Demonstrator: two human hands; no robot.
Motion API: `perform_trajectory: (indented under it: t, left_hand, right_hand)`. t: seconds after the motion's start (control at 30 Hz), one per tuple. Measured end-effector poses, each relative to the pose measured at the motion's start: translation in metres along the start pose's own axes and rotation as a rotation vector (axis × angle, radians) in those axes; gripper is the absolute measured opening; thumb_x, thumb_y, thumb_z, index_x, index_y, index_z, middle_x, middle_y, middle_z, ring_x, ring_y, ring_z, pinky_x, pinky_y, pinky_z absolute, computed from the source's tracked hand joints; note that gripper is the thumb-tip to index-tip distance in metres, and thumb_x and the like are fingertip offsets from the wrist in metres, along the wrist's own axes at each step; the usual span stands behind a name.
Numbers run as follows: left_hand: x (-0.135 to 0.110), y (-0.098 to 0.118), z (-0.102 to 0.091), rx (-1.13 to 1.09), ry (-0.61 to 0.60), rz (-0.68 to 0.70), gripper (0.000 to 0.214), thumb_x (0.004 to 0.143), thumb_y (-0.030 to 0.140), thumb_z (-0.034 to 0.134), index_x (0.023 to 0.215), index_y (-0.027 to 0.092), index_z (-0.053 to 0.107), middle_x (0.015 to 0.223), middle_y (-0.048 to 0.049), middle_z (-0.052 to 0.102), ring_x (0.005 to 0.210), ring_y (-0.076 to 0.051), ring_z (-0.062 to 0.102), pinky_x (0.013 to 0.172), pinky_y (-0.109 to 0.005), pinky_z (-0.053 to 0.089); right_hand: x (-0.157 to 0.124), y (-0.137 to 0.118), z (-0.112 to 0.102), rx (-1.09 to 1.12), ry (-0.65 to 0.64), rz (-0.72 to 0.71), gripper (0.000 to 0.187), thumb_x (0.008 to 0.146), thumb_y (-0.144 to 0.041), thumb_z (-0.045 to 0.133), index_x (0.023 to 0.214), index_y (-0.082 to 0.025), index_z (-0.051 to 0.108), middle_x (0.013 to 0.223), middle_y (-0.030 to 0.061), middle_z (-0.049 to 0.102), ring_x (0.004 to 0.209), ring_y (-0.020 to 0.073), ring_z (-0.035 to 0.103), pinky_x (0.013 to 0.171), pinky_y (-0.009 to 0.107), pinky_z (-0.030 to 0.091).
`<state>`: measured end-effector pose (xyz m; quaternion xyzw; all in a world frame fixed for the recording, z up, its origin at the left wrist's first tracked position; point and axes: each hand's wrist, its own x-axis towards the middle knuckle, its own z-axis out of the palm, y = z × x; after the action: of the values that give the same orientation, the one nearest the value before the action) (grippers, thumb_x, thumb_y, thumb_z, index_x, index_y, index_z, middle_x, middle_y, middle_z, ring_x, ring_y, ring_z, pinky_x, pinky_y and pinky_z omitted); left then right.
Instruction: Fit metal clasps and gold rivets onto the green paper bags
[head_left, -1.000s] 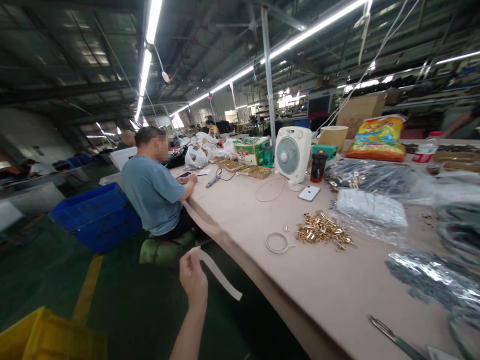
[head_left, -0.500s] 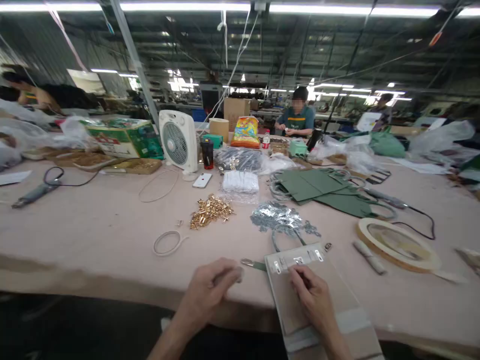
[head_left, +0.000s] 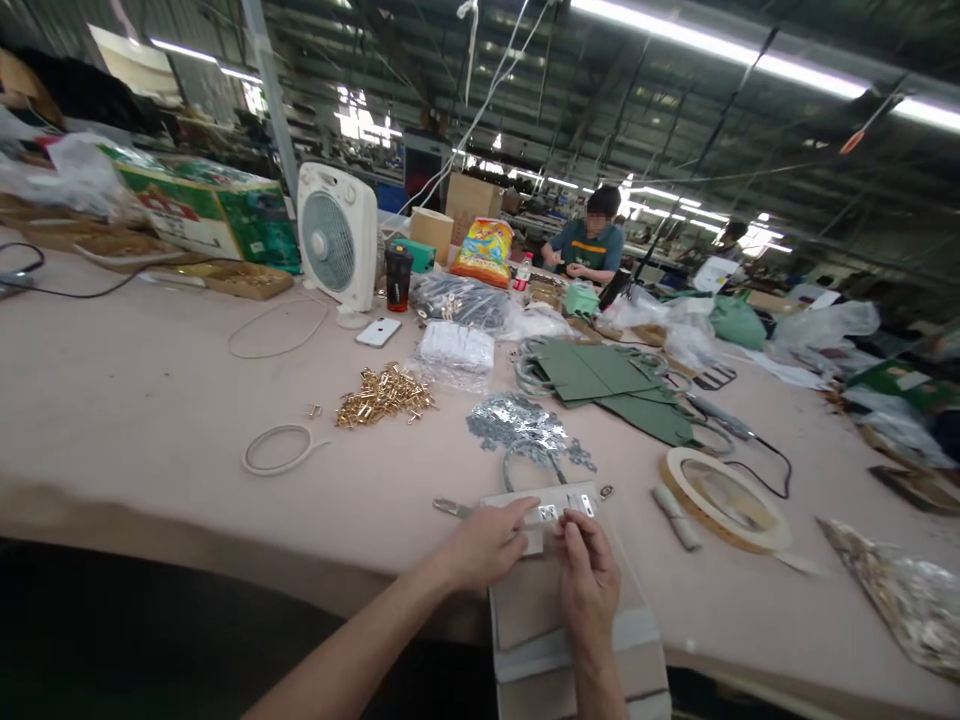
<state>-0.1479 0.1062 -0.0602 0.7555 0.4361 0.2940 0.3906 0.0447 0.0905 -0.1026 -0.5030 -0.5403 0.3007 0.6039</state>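
A beige bag panel [head_left: 525, 600] with pale grey strips hangs over the table's front edge, a grey-green loop handle [head_left: 507, 462] at its top. Small silver metal plates [head_left: 548, 513] lie along its upper edge. My left hand [head_left: 487, 545] rests on the panel's upper left, index finger stretched toward the plates and thumb apart. Over the panel's right side, my right hand [head_left: 591, 575] has its fingertips pinched near the plates; whatever is between them is too small to make out. A metal clasp on a green strap [head_left: 450, 508] sticks out to the left.
Beyond the panel lie a heap of silver plates [head_left: 517, 425], a pile of gold fasteners [head_left: 386, 395] and stacked green panels [head_left: 600, 375]. A tape roll [head_left: 679, 470] is at right, a ring of cord [head_left: 251, 465] at left. Farther back stand a fan [head_left: 337, 235] and a seated person [head_left: 596, 245].
My left hand has moved right, from beside the panel onto its upper left. My right hand stays over the panel, fingers pinched closer to the plates. The view has tilted and shifted.
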Motion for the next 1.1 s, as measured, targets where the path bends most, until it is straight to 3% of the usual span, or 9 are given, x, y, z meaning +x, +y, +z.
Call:
perform_trajectory:
  t: [0.1,0.27,0.37,0.47,0.57,0.83,0.97,1.1]
  left_hand:
    - [0.000,-0.012,0.005,-0.001,0.010,-0.002,0.060,0.089,0.021,0.052,0.149,0.017,0.052,0.098,-0.0061,0.075,0.089,-0.023,0.068,0.084,-0.031,0.050]
    - [-0.001,-0.021,0.005,0.005,0.000,0.051,0.063,0.085,0.016,0.049,0.149,0.019,0.051,0.097,-0.0039,0.075,0.090,-0.022,0.069,0.086,-0.030,0.051]
    - [-0.001,-0.021,0.005,0.007,-0.022,0.070,0.065,0.084,0.015,0.049,0.149,0.020,0.051,0.113,-0.0063,0.076,0.103,-0.024,0.070,0.096,-0.033,0.052]
    - [0.000,-0.022,0.006,0.035,-0.034,0.076,0.064,0.085,0.015,0.050,0.150,0.022,0.050,0.139,-0.0082,0.067,0.123,-0.026,0.065,0.109,-0.036,0.047]
    - [0.000,-0.021,0.006,0.076,-0.057,0.079,0.061,0.088,0.017,0.050,0.149,0.023,0.050,0.145,-0.0082,0.064,0.130,-0.027,0.062,0.112,-0.038,0.046]
    - [-0.001,-0.008,-0.003,0.061,-0.074,0.025,0.043,0.094,0.022,0.053,0.137,0.023,0.057,0.123,-0.0083,0.075,0.116,-0.025,0.069,0.100,-0.034,0.051]
    - [0.000,-0.005,-0.004,-0.007,-0.052,0.010,0.024,0.095,0.025,0.055,0.113,0.021,0.070,0.102,-0.0053,0.078,0.096,-0.021,0.071,0.087,-0.028,0.051]
    - [0.003,-0.003,-0.004,-0.050,-0.065,-0.011,0.020,0.094,0.023,0.055,0.098,0.019,0.075,0.073,0.0004,0.071,0.072,-0.016,0.065,0.075,-0.024,0.048]
  right_hand:
    - [0.000,-0.002,-0.002,-0.037,-0.055,-0.021,0.028,0.098,-0.041,0.064,0.115,-0.020,0.069,0.114,0.0097,0.069,0.102,0.0239,0.066,0.093,0.038,0.053]
    - [0.005,-0.013,-0.007,-0.186,-0.323,-0.178,0.028,0.097,-0.033,0.064,0.124,-0.024,0.068,0.122,0.0107,0.067,0.107,0.0251,0.065,0.094,0.039,0.055]
    - [0.010,-0.015,-0.011,-0.268,-0.451,-0.252,0.027,0.098,-0.028,0.064,0.124,-0.026,0.069,0.120,0.0094,0.069,0.107,0.0249,0.067,0.093,0.038,0.055]
    - [0.014,-0.015,-0.012,-0.303,-0.525,-0.283,0.021,0.099,-0.025,0.062,0.118,-0.027,0.071,0.114,0.0076,0.072,0.106,0.0239,0.068,0.095,0.038,0.055]
    - [0.016,-0.015,-0.011,-0.304,-0.571,-0.298,0.015,0.100,-0.024,0.061,0.110,-0.027,0.073,0.108,0.0066,0.074,0.103,0.0232,0.070,0.093,0.037,0.056]
    - [0.015,-0.009,-0.012,-0.270,-0.532,-0.276,0.015,0.100,-0.026,0.063,0.109,-0.026,0.074,0.107,0.0069,0.075,0.101,0.0237,0.071,0.092,0.037,0.057]
    - [0.015,-0.010,-0.013,-0.239,-0.523,-0.252,0.013,0.100,-0.027,0.061,0.104,-0.026,0.074,0.103,0.0059,0.075,0.099,0.0231,0.070,0.090,0.035,0.056]
    - [0.015,-0.014,-0.014,-0.230,-0.504,-0.225,0.013,0.100,-0.028,0.061,0.100,-0.026,0.074,0.099,0.0051,0.074,0.095,0.0234,0.070,0.088,0.034,0.056]
